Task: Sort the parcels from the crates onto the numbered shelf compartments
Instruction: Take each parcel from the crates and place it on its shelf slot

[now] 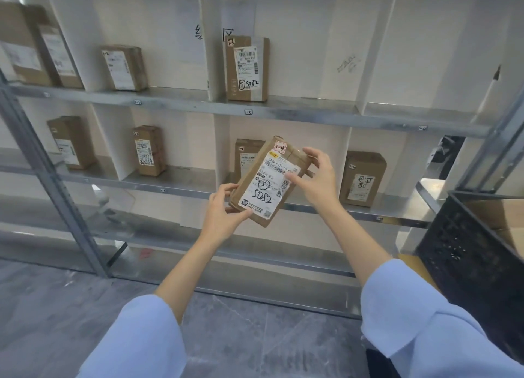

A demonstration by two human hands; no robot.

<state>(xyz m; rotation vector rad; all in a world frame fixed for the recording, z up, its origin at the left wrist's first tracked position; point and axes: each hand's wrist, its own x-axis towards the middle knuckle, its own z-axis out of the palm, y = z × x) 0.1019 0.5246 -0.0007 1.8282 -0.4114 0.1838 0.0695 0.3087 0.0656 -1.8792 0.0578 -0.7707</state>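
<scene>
I hold a small brown cardboard parcel (268,183) up in front of the metal shelf (283,116), tilted to the right. Its white label reads "5082" and a pink tag at its top corner reads "1-4". My left hand (224,210) grips its lower left corner. My right hand (316,176) holds its upper right edge, thumb on the label. The compartment tagged 1-4 (422,128) at the upper right shows no parcel. A black crate (470,253) stands at the right.
Several brown parcels stand upright in other compartments: one at 1-3 (246,68), one at the lower right (363,179), one behind the held parcel (246,156), others to the left. White dividers split the shelves. Grey floor lies below.
</scene>
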